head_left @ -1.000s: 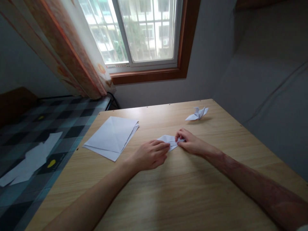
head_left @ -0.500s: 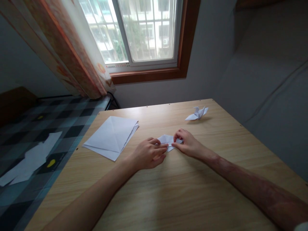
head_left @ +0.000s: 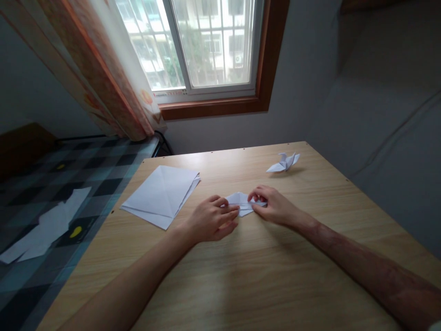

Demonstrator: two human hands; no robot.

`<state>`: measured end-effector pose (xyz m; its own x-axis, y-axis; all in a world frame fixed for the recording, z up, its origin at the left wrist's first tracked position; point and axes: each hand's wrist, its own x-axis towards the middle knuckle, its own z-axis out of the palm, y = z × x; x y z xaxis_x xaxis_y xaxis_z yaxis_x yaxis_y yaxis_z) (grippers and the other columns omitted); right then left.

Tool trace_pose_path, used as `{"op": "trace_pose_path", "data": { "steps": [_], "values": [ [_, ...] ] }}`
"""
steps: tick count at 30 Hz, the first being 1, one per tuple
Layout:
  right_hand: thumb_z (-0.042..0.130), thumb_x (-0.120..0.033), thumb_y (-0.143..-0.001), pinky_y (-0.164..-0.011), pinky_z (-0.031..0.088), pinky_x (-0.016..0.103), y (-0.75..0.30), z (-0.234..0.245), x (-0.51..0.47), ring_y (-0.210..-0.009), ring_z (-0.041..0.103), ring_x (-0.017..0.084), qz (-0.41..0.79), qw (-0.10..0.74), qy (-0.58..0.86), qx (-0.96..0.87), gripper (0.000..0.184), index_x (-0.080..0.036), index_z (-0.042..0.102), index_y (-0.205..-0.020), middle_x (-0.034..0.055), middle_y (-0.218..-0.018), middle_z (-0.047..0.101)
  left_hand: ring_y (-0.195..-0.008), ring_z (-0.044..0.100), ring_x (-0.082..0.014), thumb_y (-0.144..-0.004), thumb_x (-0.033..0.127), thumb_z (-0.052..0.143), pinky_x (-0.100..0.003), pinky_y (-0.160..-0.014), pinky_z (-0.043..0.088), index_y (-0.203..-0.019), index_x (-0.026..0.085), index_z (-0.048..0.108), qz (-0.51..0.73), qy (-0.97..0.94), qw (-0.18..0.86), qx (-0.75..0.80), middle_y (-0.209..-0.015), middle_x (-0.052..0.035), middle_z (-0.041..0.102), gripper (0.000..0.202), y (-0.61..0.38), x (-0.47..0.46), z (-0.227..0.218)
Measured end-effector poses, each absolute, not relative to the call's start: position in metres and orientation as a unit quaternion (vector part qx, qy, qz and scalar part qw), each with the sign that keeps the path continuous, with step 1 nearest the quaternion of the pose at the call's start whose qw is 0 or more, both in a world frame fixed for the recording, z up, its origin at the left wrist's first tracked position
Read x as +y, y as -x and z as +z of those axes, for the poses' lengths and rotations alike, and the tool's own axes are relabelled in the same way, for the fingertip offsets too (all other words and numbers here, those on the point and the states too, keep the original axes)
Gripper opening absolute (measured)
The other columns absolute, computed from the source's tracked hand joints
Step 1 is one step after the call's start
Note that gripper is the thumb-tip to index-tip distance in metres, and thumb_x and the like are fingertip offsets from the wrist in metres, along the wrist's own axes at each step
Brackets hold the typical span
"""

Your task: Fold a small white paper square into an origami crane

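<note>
A small folded white paper piece (head_left: 241, 202) lies flat on the wooden table (head_left: 262, 276), between my two hands. My left hand (head_left: 210, 219) presses its fingertips on the piece's left end, fingers curled together. My right hand (head_left: 270, 204) pinches the right end with thumb and fingers. Much of the paper is hidden under the fingers.
A stack of creased white sheets (head_left: 161, 195) lies to the left on the table. A finished white paper bird (head_left: 284, 163) stands at the far right. Left of the table is a checked bed cover (head_left: 51, 193) with paper scraps (head_left: 44, 230). A window and curtain are behind.
My right hand slid a little left along the paper and then back right, still pinching it. My left hand shifted slightly and its fingers lifted a bit at the paper's left end.
</note>
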<state>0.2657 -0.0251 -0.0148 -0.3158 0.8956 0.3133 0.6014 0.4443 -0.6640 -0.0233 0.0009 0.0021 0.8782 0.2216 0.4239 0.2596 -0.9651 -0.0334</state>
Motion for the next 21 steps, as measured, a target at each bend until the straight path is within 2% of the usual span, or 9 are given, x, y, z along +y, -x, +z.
{"op": "trace_pose_path", "data": {
  "steps": [5,7,9,13,15,17,19,21],
  "values": [
    [0.065,-0.012,-0.088,-0.074,0.049,0.032,-0.260,-0.007,-0.034,-0.066,0.059,0.016,0.255,0.308,0.462,-0.792,0.022,-0.023,0.084,-0.094,-0.0003,-0.076,0.070,-0.110,0.072,-0.0300,-0.107,0.046,0.062,-0.048,-0.099,0.056,-0.129,0.015,0.073,-0.194,0.967,0.067,-0.148,-0.135,-0.0105,0.080,0.039,0.021,0.001,0.002],
    [0.063,-0.010,-0.088,-0.083,0.053,0.034,-0.257,-0.004,-0.038,-0.062,0.057,0.016,0.270,0.300,0.433,-0.806,0.026,-0.024,0.084,-0.092,-0.0027,-0.068,0.067,-0.113,0.072,-0.0312,-0.107,0.048,0.062,-0.048,-0.098,0.058,-0.126,0.014,0.074,-0.190,0.966,0.052,-0.167,-0.134,-0.0126,0.080,0.041,0.020,0.002,0.002],
    [0.063,-0.008,-0.087,-0.094,0.054,0.037,-0.254,-0.004,-0.041,-0.067,0.061,0.017,0.269,0.297,0.403,-0.823,0.028,-0.026,0.084,-0.091,-0.0027,-0.069,0.068,-0.116,0.073,-0.0313,-0.107,0.048,0.062,-0.047,-0.098,0.060,-0.124,0.015,0.073,-0.184,0.966,0.028,-0.181,-0.134,-0.0138,0.078,0.039,0.020,0.003,0.001],
    [0.062,-0.006,-0.086,-0.092,0.056,0.038,-0.257,-0.004,-0.040,-0.092,0.070,0.024,0.251,0.318,0.382,-0.831,0.029,-0.026,0.081,-0.096,0.0040,-0.092,0.076,-0.125,0.073,-0.0318,-0.107,0.044,0.061,-0.046,-0.104,0.062,-0.134,0.017,0.070,-0.177,0.968,-0.019,-0.175,-0.143,-0.0155,0.072,0.039,0.024,0.006,-0.002],
    [0.061,-0.006,-0.088,-0.103,0.055,0.042,-0.262,-0.005,-0.036,-0.113,0.069,0.028,0.224,0.338,0.380,-0.831,0.033,-0.027,0.079,-0.106,0.0079,-0.112,0.077,-0.127,0.072,-0.0315,-0.107,0.045,0.061,-0.045,-0.105,0.062,-0.142,0.017,0.066,-0.177,0.967,-0.041,-0.176,-0.152,-0.0175,0.066,0.045,0.026,0.007,-0.003],
    [0.060,-0.004,-0.088,-0.111,0.053,0.047,-0.267,-0.006,-0.031,-0.125,0.066,0.029,0.214,0.338,0.377,-0.835,0.041,-0.027,0.077,-0.117,0.0098,-0.130,0.075,-0.126,0.073,-0.0303,-0.107,0.045,0.061,-0.044,-0.106,0.062,-0.147,0.017,0.065,-0.178,0.965,-0.057,-0.183,-0.156,-0.0184,0.062,0.048,0.028,0.008,-0.004],
    [0.061,-0.005,-0.089,-0.117,0.050,0.050,-0.272,-0.007,-0.028,-0.133,0.064,0.031,0.208,0.314,0.370,-0.849,0.046,-0.027,0.076,-0.126,0.0108,-0.142,0.072,-0.126,0.073,-0.0302,-0.108,0.044,0.060,-0.045,-0.108,0.060,-0.147,0.019,0.066,-0.173,0.965,-0.057,-0.188,-0.150,-0.0172,0.065,0.046,0.027,0.008,-0.003],
    [0.065,-0.008,-0.091,-0.120,0.048,0.053,-0.274,-0.006,-0.026,-0.135,0.063,0.032,0.200,0.290,0.364,-0.862,0.048,-0.029,0.075,-0.132,0.0104,-0.145,0.071,-0.125,0.072,-0.0309,-0.109,0.044,0.059,-0.048,-0.110,0.058,-0.144,0.020,0.068,-0.165,0.966,-0.043,-0.195,-0.141,-0.0158,0.070,0.044,0.026,0.008,-0.001]
  ]
}}
